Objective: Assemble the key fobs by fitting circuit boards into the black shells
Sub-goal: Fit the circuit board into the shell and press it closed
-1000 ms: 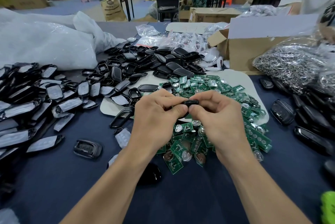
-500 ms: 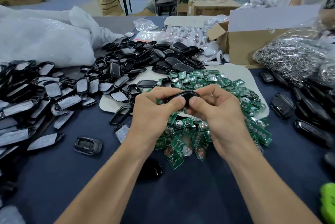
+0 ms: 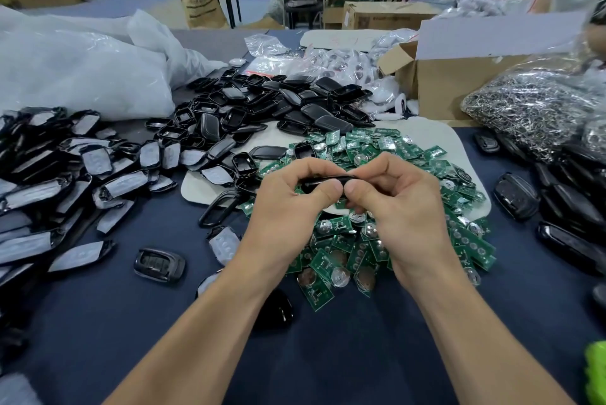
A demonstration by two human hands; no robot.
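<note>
**Two hands closed on one black shell above the board heap**

One black shell (image 3: 328, 182) is held edge-on between the left hand (image 3: 292, 204) and the right hand (image 3: 403, 208), with both thumbs pressed at its near rim and the fingers curled over the top. It is held above the pile of green circuit boards (image 3: 377, 240), which lies on the dark surface (image 3: 328, 355). Whether a board is already seated inside cannot be told.

The shell is judged to be light, stiff and glossy, so likely to slip; it is best taken at its long edges. The boards appear thin and fragile, each carrying a coin cell, and are best held by their edges.

Boards and loose black shells (image 3: 262, 109) are heaped too densely to be counted; dozens of each are seen.
</note>
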